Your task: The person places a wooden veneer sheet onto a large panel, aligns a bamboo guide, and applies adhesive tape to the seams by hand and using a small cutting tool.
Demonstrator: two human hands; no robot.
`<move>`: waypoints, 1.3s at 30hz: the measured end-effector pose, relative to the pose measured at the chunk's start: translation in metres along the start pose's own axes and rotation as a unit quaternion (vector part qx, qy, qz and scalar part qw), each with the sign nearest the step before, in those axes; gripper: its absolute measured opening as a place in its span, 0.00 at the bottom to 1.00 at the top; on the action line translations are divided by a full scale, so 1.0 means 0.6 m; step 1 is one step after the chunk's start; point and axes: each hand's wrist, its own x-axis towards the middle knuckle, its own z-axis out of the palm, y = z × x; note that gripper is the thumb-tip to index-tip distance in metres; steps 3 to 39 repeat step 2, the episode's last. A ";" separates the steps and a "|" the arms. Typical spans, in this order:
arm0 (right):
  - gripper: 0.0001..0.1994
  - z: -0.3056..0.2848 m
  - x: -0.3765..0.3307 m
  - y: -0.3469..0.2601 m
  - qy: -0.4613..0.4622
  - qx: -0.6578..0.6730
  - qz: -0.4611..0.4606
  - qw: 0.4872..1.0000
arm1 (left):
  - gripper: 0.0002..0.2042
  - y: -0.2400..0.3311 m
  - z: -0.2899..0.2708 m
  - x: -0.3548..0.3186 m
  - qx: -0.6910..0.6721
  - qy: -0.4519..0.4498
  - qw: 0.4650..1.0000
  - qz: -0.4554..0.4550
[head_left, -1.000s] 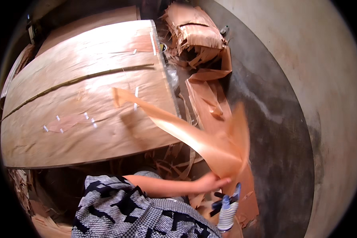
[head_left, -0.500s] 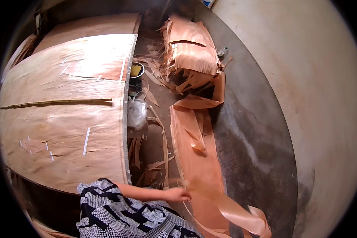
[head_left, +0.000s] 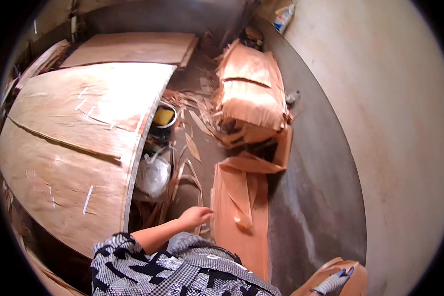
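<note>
My bare left hand (head_left: 196,216) is held over the left edge of a long, reddish veneer strip (head_left: 238,246) on the floor. Its fingers are drawn together, and whatever may be between them is hidden. Low at the right edge of the view, my right hand (head_left: 334,282) wears a pale glove with blue fingertips. It grips a curled veneer sheet (head_left: 357,280), which is partly cut off by the frame. A folded, twisted veneer piece (head_left: 239,197) lies on top of the long strip.
A table covered with a pale wood sheet (head_left: 49,172) carries a thin stick (head_left: 64,140) at left. Beyond the strip stands a veneer stack (head_left: 251,101). A bowl with something yellow (head_left: 164,117), a clear plastic bag (head_left: 154,176) and veneer scraps (head_left: 192,148) lie between.
The view has shifted. The loose veneer strip that trailed across at lower right is now bunched at the right edge, where my gloved right hand has come into view. My left hand has moved left.
</note>
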 end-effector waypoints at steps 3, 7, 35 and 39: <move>0.21 0.126 0.049 0.009 -0.032 0.068 -0.021 0.997 | 0.14 -0.029 -0.064 0.003 -0.009 0.097 0.993 -0.068; 0.21 0.126 0.049 0.009 -0.032 0.068 -0.021 0.997 | 0.14 -0.029 -0.064 0.003 -0.009 0.097 0.993 -0.068; 0.21 0.126 0.049 0.009 -0.032 0.068 -0.021 0.997 | 0.14 -0.029 -0.064 0.003 -0.009 0.097 0.993 -0.068; 0.21 0.126 0.049 0.009 -0.032 0.068 -0.021 0.997 | 0.14 -0.029 -0.064 0.003 -0.009 0.097 0.993 -0.068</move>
